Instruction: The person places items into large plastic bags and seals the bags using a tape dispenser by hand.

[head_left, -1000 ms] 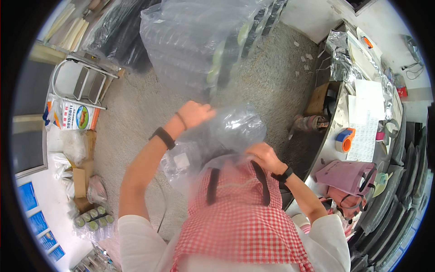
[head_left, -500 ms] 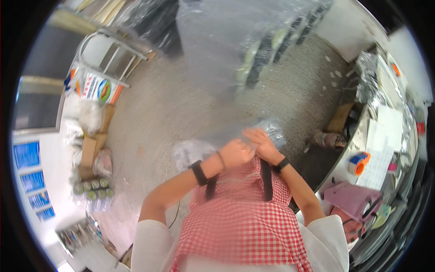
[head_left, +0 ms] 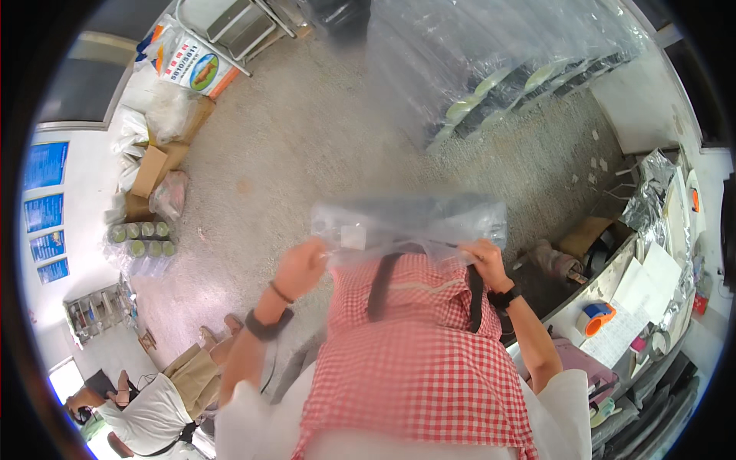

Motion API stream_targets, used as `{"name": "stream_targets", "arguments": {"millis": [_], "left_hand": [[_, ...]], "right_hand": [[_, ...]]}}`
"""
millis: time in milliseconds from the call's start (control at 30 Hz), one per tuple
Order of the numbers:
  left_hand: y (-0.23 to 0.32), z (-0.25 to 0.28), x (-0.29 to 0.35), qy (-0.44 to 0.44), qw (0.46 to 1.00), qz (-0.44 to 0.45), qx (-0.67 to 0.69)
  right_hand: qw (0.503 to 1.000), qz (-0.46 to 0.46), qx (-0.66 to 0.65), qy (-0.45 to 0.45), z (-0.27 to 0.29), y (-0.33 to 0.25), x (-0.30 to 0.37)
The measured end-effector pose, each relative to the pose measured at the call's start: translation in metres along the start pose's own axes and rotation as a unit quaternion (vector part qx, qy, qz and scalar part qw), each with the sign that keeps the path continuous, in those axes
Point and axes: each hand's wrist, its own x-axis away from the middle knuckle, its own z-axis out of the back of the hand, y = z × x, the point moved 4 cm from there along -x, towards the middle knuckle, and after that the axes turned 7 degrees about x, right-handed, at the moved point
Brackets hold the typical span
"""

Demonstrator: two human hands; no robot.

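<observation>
A clear plastic bag (head_left: 429,215) stretches crosswise in front of my red-and-white checked apron (head_left: 429,368). Something dark shows through the film, and a pale square patch (head_left: 353,236) sits near the left end. My left hand (head_left: 300,268), slightly blurred, has its fingers closed on the near left corner. At the other end my right hand (head_left: 487,264) pinches the near edge of the plastic. Black straps of the apron run just below the bag.
Large plastic-wrapped stacks (head_left: 491,61) stand ahead. On the right is a worktable with papers (head_left: 652,284) and a blue-and-orange tape dispenser (head_left: 596,318). Cartons (head_left: 149,172), wrapped cans (head_left: 142,239) and a folding ladder (head_left: 245,31) line the left side. Another person (head_left: 149,414) is at lower left.
My hands were close together over the bunched plastic; now they are wide apart with the bag spread between them. The view has shifted, and another person shows at lower left.
</observation>
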Motion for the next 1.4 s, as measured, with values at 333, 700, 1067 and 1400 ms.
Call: {"name": "stream_targets", "arguments": {"millis": [333, 700, 1067, 1400], "left_hand": [[-0.093, -0.041, -0.083, 0.166, 0.979, -0.096, -0.069], [-0.118, -0.115, 0.035, 0.080, 0.983, 0.065, 0.150], [-0.104, -0.094, -0.042, -0.086, 0.985, 0.018, 0.151], [-0.112, -0.108, -0.100, -0.239, 0.964, -0.078, -0.082]], "right_hand": [[0.993, -0.055, 0.043, -0.093, 0.010, -0.013, -0.003], [0.934, -0.329, -0.025, -0.136, -0.029, 0.005, 0.066], [0.965, -0.159, 0.041, -0.206, -0.030, 0.007, 0.011], [0.947, -0.068, 0.187, -0.254, -0.123, -0.021, -0.033]]}}
